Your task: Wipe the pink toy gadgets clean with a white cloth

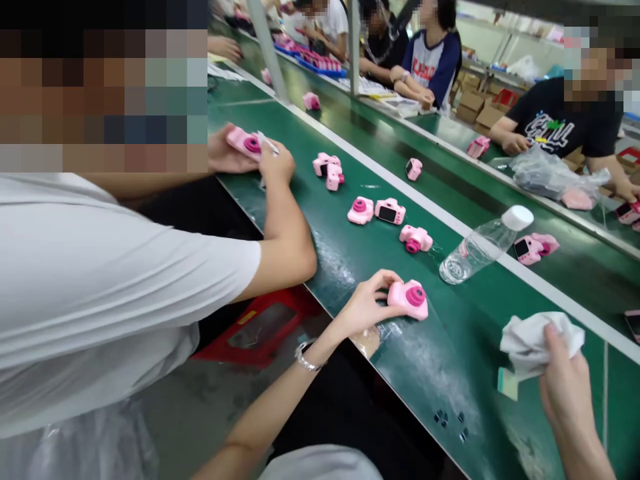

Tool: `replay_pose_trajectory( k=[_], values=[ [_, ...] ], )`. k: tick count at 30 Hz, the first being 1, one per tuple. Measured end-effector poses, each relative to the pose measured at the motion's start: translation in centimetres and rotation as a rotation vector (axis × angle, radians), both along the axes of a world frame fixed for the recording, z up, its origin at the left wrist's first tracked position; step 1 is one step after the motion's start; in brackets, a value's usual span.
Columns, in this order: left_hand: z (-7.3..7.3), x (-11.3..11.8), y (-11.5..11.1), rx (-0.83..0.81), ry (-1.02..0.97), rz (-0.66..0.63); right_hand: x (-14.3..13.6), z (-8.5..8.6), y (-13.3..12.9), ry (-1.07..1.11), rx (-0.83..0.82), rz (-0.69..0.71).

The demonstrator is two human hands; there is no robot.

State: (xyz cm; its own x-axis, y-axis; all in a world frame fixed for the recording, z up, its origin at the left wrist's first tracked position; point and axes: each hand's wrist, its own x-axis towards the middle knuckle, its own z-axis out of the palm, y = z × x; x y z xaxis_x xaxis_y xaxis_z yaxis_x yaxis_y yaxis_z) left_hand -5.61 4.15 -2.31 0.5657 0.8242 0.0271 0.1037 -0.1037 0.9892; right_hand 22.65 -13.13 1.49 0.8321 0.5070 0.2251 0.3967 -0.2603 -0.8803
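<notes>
My left hand (367, 305), with a silver bracelet at its wrist, grips a pink toy camera (409, 299) by its left end; the dark pink lens faces up. Off to the right, my right hand (567, 367) holds a crumpled white cloth (537, 340), which covers part of its fingers. A small pale green and white label (508, 384) shows just below the cloth. Beyond my left hand, more pink cameras lie on the green table, among them one with its lens to the front (415, 239) and one with its dark screen showing (390, 212).
A clear bottle (480, 247) with a white cap leans between my hands. Small dark pieces (451, 425) lie near the table edge. At left, a co-worker's hands hold another pink camera (245, 143). Further cameras (413, 169) sit on the belt, with people beyond.
</notes>
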Motion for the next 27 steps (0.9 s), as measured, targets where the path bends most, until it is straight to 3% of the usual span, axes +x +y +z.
replay_pose_trajectory(
  k=[3,6,7,9,12,14,17,21,24,27],
  values=[
    [-0.1,1.2,-3.9,-0.371,-0.294,-0.216,-6.8,0.6,-3.5,0.200,-0.106,0.042],
    [0.6,3.3,-7.7,-0.602,-0.373,-0.246,-12.5,0.3,-4.0,0.199,-0.058,0.220],
    [0.9,4.0,-8.9,-0.648,-0.361,-0.215,-13.8,-0.1,-3.6,0.171,-0.031,0.222],
    [1.5,4.8,-10.9,-0.714,-0.330,-0.145,-15.6,-1.0,-2.6,0.146,0.041,0.025],
    [1.7,4.7,-12.6,-0.721,-0.315,-0.242,-16.4,-1.8,-1.1,0.290,0.148,-0.430],
    [1.4,4.0,-12.9,-0.604,-0.300,-0.373,-16.3,-1.7,-0.4,0.457,0.179,-0.541],
    [0.6,3.3,-12.5,-0.479,-0.336,-0.409,-16.6,-1.1,0.1,0.637,0.241,-0.451],
    [-0.6,3.4,-11.1,-0.741,-0.553,-0.349,-17.3,-0.9,-0.1,0.693,0.281,-0.332],
    [-0.8,3.3,-10.0,-0.932,-0.647,-0.369,-16.7,-0.8,-0.5,0.557,0.380,-0.404],
    [-0.4,3.0,-9.5,-0.965,-0.664,-0.277,-15.4,-0.7,-0.7,0.436,0.497,-0.461]
  ],
)
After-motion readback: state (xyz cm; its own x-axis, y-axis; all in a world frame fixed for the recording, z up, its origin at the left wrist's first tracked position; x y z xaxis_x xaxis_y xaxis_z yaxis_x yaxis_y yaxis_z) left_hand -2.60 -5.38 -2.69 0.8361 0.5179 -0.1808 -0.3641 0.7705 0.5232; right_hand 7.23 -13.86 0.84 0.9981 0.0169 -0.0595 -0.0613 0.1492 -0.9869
